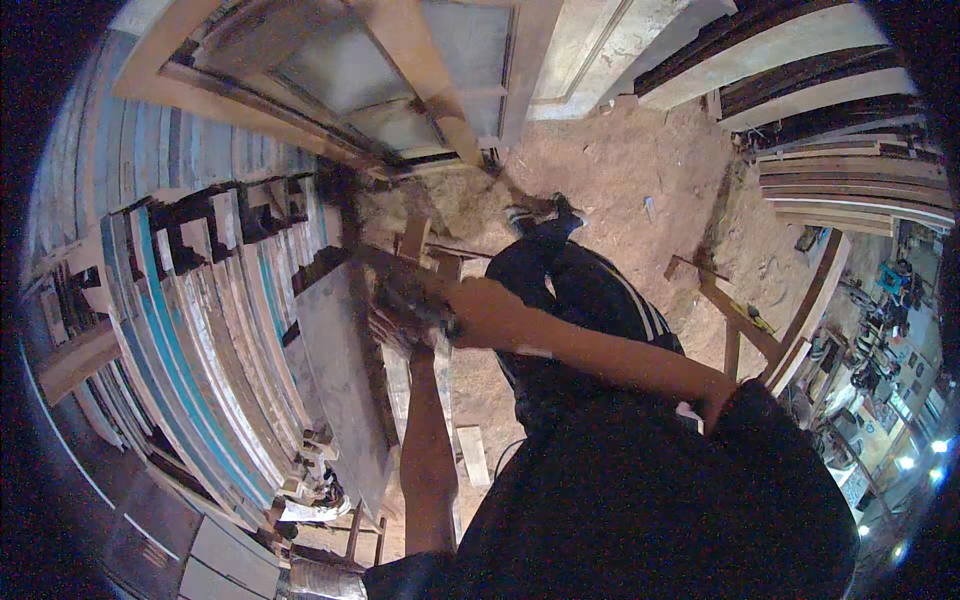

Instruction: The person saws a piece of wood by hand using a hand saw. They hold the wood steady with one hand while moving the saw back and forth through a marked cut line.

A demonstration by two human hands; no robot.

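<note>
My two hands are close together left of my legs, in shadow and smeared by motion. My left hand [403, 332] is at the end of my raised left forearm, its fingers blurred. My right hand [425, 298] lies just beyond it, with the right forearm reaching across my body. What they touch or hold, if anything, cannot be made out. Beside them a wide grey board [345, 385] leans against stacked planks. A pale strip of wood [398, 385] lies partly behind my left forearm.
Upright planks [200, 330], some with blue edges, fill the left. Framed wooden panels [350, 75] stand at the far side. More lumber [850, 185] is piled at the right, above a cluttered bench [890, 370]. A wooden stand [735, 310] rests on the dusty floor [640, 160].
</note>
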